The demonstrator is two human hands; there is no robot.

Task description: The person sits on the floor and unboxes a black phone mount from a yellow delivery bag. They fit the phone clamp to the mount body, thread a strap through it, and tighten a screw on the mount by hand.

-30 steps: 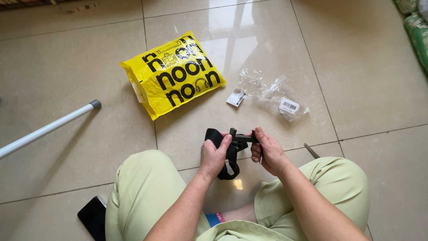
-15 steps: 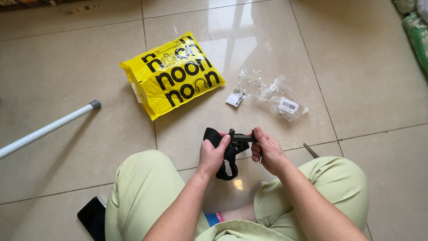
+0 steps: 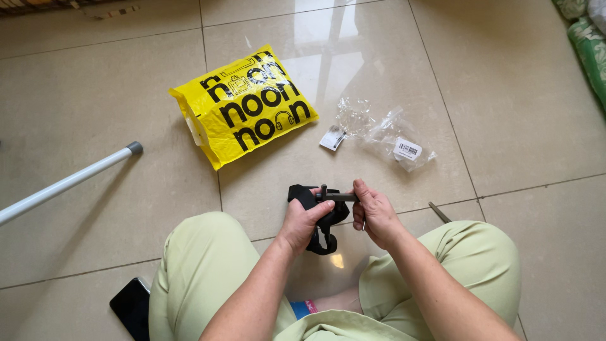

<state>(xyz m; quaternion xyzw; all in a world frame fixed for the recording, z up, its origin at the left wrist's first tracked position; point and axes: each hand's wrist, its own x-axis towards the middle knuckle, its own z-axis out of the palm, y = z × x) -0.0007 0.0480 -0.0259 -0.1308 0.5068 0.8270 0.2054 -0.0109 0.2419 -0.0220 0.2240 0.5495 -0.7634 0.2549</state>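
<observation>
Yellow plastic of a printed mailer bag is lying well beyond the fingers, with a crumpled clear wrapper to its right; a white pole is lying far off to the left; nearer, the left hand is clamping its fingers around a black strap mount, held just above the knees; the right hand is pinching a dark metal rod between thumb and fingertips; gripping the mount firmly and keeping the rod level would likely serve best.
</observation>
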